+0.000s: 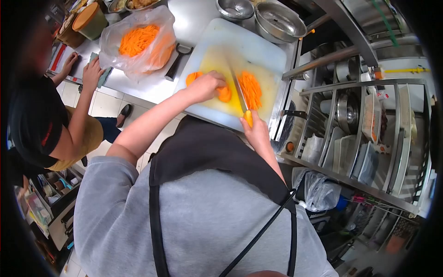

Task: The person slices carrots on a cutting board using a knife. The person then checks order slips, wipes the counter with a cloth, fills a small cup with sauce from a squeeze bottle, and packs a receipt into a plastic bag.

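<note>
Your right hand [256, 131] is wrapped round the yellow handle of one kitchen knife [241, 93], its blade running away from you over the cutting board, the far end blurred. Your left hand [208, 87] is bent over the carrot [224, 94], fingers pressing it to the board. Orange shows on two sides of that hand; whether it is one piece or two, you cannot tell from here. One heap of carrot shreds [250, 90] lies just right of the blade, too many strands to count. All this sits on one white cutting board [272, 53]. Left of the board lie one Y-shaped peeler [177, 62] and, beyond it, one clear plastic bag [160, 21] holding more shreds. A co-worker's two hands [93, 73] rest by the counter's left edge.
</note>
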Motion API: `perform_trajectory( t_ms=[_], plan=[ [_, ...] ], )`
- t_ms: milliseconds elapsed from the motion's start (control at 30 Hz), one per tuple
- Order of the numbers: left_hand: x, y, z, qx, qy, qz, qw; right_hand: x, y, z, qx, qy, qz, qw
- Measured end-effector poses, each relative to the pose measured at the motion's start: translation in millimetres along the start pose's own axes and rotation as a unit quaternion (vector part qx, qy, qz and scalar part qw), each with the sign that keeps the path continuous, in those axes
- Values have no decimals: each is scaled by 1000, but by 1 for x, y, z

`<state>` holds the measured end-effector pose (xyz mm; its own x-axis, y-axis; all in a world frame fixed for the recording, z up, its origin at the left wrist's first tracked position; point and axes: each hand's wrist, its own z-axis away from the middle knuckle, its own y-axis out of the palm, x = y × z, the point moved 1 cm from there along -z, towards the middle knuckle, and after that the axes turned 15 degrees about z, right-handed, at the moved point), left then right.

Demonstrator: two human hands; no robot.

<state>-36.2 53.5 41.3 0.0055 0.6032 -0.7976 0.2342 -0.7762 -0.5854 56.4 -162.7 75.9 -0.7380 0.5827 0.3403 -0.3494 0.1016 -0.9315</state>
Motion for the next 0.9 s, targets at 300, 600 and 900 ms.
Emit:
perform_trajectory(
  t_ms=[300, 600, 900],
  plan=[
    [-37, -41, 61, -238, -74, 16, 968, -32, -53, -122, -85, -192, 197, 958],
    [-69, 24, 288, -499, -352, 26, 791, -61, -24, -165, 22, -257, 84, 962],
    [-56, 156, 568, -611, -535, -246, 529, 247, -7, -57, -44, -464, -157, 871]
  ],
)
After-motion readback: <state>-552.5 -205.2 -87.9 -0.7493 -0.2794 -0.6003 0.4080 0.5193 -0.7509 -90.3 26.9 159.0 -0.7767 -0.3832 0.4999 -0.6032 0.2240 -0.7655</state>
